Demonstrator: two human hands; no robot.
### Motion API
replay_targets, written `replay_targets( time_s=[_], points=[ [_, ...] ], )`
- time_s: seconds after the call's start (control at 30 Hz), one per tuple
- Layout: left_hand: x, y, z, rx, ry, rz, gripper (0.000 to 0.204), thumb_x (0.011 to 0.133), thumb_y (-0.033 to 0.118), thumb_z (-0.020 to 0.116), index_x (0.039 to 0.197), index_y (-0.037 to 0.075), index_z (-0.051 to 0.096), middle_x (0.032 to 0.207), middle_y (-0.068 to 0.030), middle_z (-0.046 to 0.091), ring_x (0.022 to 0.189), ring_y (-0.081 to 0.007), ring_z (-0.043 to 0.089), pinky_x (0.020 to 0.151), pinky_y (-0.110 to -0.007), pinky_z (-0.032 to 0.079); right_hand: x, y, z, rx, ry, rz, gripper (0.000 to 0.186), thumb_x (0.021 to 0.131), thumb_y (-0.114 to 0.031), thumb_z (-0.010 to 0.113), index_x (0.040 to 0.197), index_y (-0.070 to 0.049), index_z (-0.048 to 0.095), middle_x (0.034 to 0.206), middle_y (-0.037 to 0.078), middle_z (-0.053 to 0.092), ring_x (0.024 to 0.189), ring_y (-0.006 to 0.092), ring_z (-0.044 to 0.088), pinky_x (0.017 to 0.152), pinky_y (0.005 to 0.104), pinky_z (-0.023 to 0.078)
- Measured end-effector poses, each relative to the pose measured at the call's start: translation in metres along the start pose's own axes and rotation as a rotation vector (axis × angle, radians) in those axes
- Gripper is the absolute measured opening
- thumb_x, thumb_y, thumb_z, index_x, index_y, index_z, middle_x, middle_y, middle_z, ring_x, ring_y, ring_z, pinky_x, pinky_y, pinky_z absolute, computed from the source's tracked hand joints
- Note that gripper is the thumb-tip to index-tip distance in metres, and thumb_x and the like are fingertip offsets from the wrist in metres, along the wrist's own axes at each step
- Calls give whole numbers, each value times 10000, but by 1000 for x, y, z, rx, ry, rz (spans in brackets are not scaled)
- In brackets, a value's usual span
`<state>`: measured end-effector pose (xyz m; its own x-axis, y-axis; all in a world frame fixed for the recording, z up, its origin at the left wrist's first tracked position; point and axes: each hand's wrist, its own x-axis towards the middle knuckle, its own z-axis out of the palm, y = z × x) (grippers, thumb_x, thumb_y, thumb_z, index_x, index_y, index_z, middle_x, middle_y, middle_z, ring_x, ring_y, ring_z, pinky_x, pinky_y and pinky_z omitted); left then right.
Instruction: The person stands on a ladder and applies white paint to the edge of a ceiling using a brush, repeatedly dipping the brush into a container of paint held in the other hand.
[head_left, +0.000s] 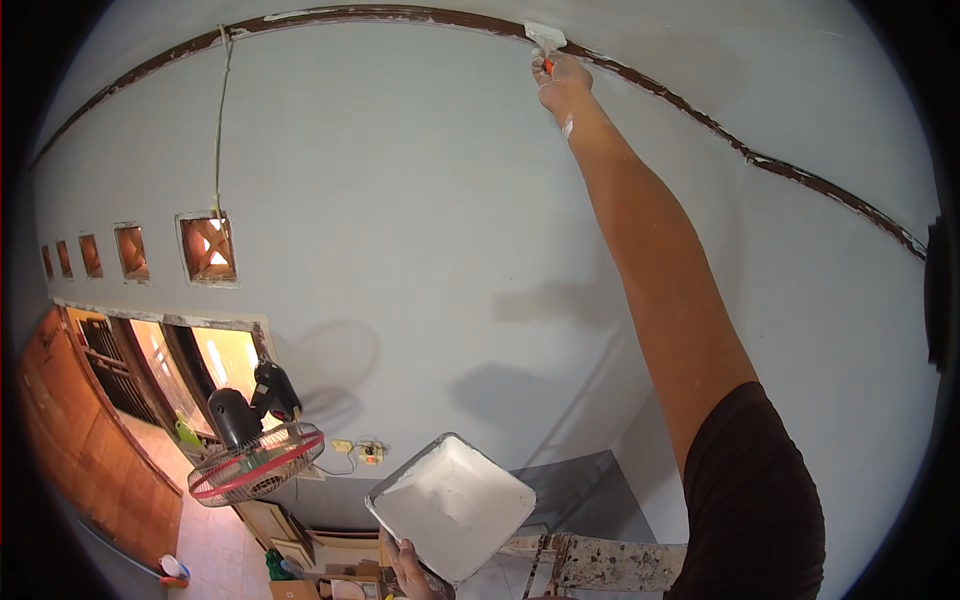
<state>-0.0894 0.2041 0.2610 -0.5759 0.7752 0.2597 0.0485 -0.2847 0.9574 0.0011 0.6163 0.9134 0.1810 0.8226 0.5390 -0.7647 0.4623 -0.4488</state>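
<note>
My right hand (pixel 560 78) is closed on a red-handled tool (pixel 545 38) with a wide white-coated head, raised to the dark trim (pixel 640 80) where the grey wall (pixel 400 170) meets the ceiling; I cannot make out if it is a brush or a blade. White flecks mark my wrist. Low in the view, my left hand (pixel 408 568) is closed on the near edge of a square tray (pixel 376 494) with white paint in it, held out before the wall.
A fan (pixel 255 462) hangs by a window frame (pixel 258 330) at left, near wall sockets (pixel 370 452) and a wooden door (pixel 90 420). Small square openings (pixel 132 252) line the wall above, with a hanging cord (pixel 220 120). Below are a speckled plank (pixel 620 560) and cardboard boxes (pixel 293 590).
</note>
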Motion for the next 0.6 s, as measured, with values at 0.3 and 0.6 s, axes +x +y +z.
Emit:
replay_targets(
  time_s=[0.3,0.6],
  points=[
    [-7,-14,-13,154,-3,113,525,1055,134,412,1557,-11,352,1611,-292,326,1471,-427,346,1212,-462,292,-65,-53,-14,191,-198,36,190,1000,17,548,1175,91,557,1086,148,620,821,215,618,657,293,528],
    [-13,-26,-14,259,3,181,534,1040,99,415,1559,-9,348,1609,-301,323,1466,-437,349,1208,-464,300,-78,-17,-42,-63,-123,-5,218,985,50,526,1199,80,552,1074,155,609,825,215,604,667,297,518]
  ],
)
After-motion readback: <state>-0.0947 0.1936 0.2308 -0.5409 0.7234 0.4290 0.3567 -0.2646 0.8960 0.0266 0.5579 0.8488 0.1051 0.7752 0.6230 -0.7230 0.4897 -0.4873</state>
